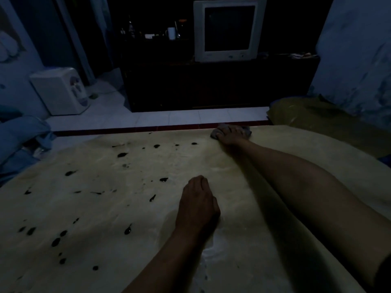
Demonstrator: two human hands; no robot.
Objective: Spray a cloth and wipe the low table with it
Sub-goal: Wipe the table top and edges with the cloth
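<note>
**Head view: cloth at the far edge of the low table**

Head view, in dim light: the right hand (230,135) reaches with a straight arm to the far edge of the low table (105,208) and presses down on a small grey cloth (218,133), fingers curled over it and holding it against the pale yellowish top. The cloth lies right at the far rim, on the right half of the table. The left hand (197,205) rests on the middle of the table, nearer the person, fingers loosely curled and holding nothing. Dark spots (122,154) are scattered over the left half of the surface, well apart from the cloth. Beyond the table a white monitor (229,30) stands on a dark cabinet (211,85); a white appliance (61,90) sits on the tiled floor at left.
</note>
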